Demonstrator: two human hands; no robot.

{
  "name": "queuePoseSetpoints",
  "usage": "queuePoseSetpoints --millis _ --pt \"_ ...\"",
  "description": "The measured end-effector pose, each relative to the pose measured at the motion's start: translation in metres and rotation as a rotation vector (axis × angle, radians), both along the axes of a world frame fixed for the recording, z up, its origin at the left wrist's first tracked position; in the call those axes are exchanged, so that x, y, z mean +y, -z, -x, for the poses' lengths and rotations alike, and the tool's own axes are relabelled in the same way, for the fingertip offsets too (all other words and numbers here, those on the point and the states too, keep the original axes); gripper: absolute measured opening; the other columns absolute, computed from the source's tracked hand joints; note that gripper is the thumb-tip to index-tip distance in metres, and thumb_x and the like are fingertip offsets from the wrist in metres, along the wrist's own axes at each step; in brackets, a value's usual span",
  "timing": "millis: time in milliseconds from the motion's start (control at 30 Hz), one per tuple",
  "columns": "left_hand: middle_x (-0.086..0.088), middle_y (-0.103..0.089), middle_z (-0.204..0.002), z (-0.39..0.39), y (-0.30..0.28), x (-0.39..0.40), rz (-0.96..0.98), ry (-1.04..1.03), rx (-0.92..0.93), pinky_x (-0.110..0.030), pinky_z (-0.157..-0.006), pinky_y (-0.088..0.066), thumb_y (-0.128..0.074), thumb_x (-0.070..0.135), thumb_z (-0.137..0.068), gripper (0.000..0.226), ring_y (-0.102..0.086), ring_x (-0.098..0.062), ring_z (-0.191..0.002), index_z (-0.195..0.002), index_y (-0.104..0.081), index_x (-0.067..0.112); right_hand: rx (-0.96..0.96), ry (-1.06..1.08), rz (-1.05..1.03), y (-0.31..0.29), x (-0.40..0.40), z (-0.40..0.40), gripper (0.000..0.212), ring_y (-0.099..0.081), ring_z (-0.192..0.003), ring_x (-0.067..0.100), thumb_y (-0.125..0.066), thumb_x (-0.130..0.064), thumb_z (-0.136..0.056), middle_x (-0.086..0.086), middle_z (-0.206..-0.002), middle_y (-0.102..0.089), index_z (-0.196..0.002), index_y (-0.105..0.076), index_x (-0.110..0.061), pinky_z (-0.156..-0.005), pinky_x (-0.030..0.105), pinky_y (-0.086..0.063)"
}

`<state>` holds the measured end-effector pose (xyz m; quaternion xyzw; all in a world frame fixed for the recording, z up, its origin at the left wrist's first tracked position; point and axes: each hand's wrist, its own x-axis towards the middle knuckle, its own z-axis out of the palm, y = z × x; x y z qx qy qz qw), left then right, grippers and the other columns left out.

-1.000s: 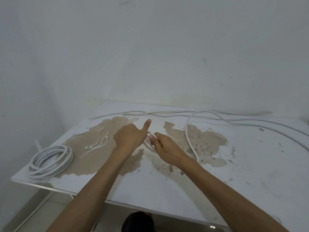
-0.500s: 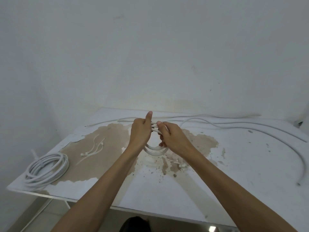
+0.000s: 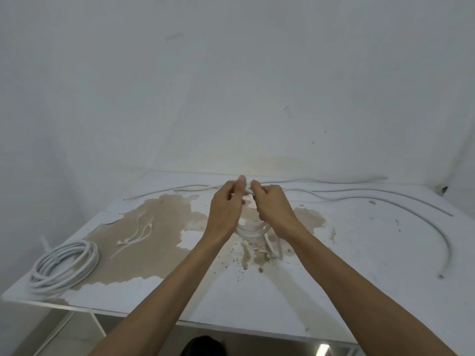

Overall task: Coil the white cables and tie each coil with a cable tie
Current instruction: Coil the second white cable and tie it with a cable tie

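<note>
Winding a white cable into a small coil above the desk
Left hand and right hand, fingers curled round the loops, should lay each turn evenly

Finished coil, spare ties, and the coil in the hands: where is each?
Finished coil [image 3: 64, 265]: head view, its near loops.
Cable ties [image 3: 138, 233]: head view, the bundle's middle.
Coil in hand [image 3: 253, 230]: head view, its hanging lower curve.

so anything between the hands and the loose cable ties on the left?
Nothing visible. The cable ties lie on the bare brown patch of the table, left of the left hand. Both hands grip the small coil, so the right hand or the left must let go first.
</note>
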<state>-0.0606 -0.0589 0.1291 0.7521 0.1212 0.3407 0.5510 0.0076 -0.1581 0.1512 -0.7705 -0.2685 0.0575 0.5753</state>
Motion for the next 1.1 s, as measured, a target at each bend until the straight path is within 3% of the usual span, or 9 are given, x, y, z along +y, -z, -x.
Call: queuePoseSetpoints --millis 67,167,300,467,567,767,867,1033,1100 --pt "0.012 -0.061 -0.125 0.006 0.006 0.009 -0.471 -0.005 -0.095 -0.025 -0.088 -0.049 -0.045 0.04 -0.102 0.034 -0.058 -0.001 -0.111 -0.13 -0.059 0.027 -0.015 -0.027 0.065 0.001 -0.004 -0.003 0.049 -0.027 -0.041 0.012 -0.044 -0.038 -0.101 -0.006 -0.047 -0.03 -0.058 -0.039 -0.015 -0.05 0.029 -0.031" --pt "0.005 -0.057 -0.134 0.011 0.002 0.022 -0.945 0.045 0.057 -0.027 -0.087 -0.048 -0.047 0.02 -0.09 0.053 -0.055 -0.009 -0.111 -0.143 -0.048 0.018 -0.013 -0.078 0.15 0.004 -0.009 -0.006 0.051 -0.028 -0.037 0.009 -0.04 -0.033 -0.105 -0.006 -0.046 -0.032 -0.058 -0.04 -0.014 -0.046 0.025 -0.031" --pt "-0.004 -0.051 -0.136 0.007 0.0 0.019 -1.053 0.12 0.42 -0.038 -0.091 -0.049 -0.041 0.025 -0.1 0.058 -0.054 -0.021 -0.117 -0.154 -0.027 0.009 -0.039 -0.088 0.201 0.008 -0.005 -0.004 0.05 -0.043 -0.045 0.008 -0.033 -0.029 -0.108 -0.004 -0.055 -0.05 -0.073 -0.061 -0.006 -0.052 0.023 -0.037" --pt "-0.005 -0.055 -0.104 0.001 -0.001 0.025 -1.208 0.077 0.525 -0.034 -0.071 -0.044 -0.039 0.034 -0.107 0.027 -0.054 -0.021 -0.085 -0.114 -0.048 0.009 -0.118 -0.024 0.242 0.018 0.001 0.001 0.05 -0.042 -0.048 0.012 -0.031 -0.02 -0.107 0.001 -0.054 -0.046 -0.06 -0.042 -0.013 -0.051 0.024 -0.035" --pt "-0.006 -0.056 -0.1 -0.003 -0.002 0.032 -1.253 0.059 0.6 -0.032 -0.066 -0.038 -0.039 0.037 -0.108 0.024 -0.049 -0.02 -0.077 -0.099 -0.04 0.015 -0.1 -0.041 0.257 0.018 0.003 0.004 0.049 -0.045 -0.049 0.012 -0.028 -0.027 -0.109 0.003 -0.059 -0.05 -0.067 -0.047 -0.011 -0.056 0.027 -0.04" --pt "-0.001 -0.044 -0.081 0.003 -0.001 0.032 -1.31 0.013 0.653 -0.033 -0.063 -0.035 -0.032 0.038 -0.11 0.028 -0.046 -0.022 -0.069 -0.094 -0.035 0.015 0.026 -0.142 0.223 0.017 0.0 0.005 0.035 -0.049 -0.056 0.013 -0.032 -0.041 -0.108 0.002 -0.073 -0.051 -0.121 -0.039 -0.009 -0.053 0.026 -0.048" --pt "-0.003 -0.05 -0.084 0.004 0.003 0.042 -1.236 -0.033 0.642 -0.034 -0.061 -0.036 -0.029 0.041 -0.109 0.031 -0.049 -0.023 -0.07 -0.097 -0.039 0.015 0.07 -0.271 0.164 0.01 -0.013 0.005 0.038 -0.057 -0.06 0.014 -0.042 -0.042 -0.106 0.007 -0.077 -0.059 -0.123 -0.045 -0.008 -0.058 0.022 -0.053" --pt "-0.003 -0.053 -0.076 0.009 0.017 0.054 -0.913 -0.11 0.548 -0.034 -0.057 -0.037 -0.033 0.04 -0.108 0.036 -0.048 -0.021 -0.061 -0.1 -0.049 0.008 0.098 -0.414 0.165 0.012 -0.027 0.004 0.037 -0.074 -0.089 0.024 -0.045 -0.04 -0.106 0.008 -0.085 -0.074 -0.117 -0.063 -0.01 -0.094 0.039 -0.056" --pt "-0.002 -0.053 -0.074 0.01 0.022 0.049 -0.837 -0.11 0.532 -0.034 -0.056 -0.034 -0.033 0.037 -0.108 0.036 -0.049 -0.021 -0.061 -0.097 -0.049 0.007 0.131 -0.413 0.135 0.017 -0.025 0.01 0.04 -0.075 -0.089 0.027 -0.042 -0.041 -0.107 0.005 -0.077 -0.07 -0.114 -0.064 -0.008 -0.094 0.038 -0.056"
